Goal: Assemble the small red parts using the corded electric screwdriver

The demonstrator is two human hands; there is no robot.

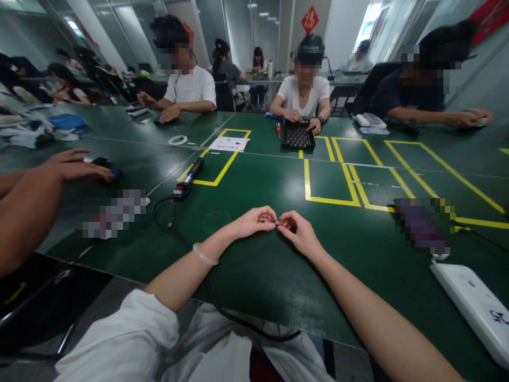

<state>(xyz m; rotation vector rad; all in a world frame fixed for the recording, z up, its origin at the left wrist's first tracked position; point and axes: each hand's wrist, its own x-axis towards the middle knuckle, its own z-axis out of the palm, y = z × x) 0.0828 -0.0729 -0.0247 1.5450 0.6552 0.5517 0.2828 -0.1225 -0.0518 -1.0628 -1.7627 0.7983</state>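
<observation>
L hand [257, 221] & R hand [301, 232], fingertips pinched tight, hold tiny orange-and-silver piece [278, 223], near centre; seemingly mid-work, amt. left unclear.

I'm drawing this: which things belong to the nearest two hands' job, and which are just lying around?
In the job:
small red-and-silver piece, too tiny to name
left fingers
right fingers

Probably just lying around:
printed paper sheet
white power strip
</observation>
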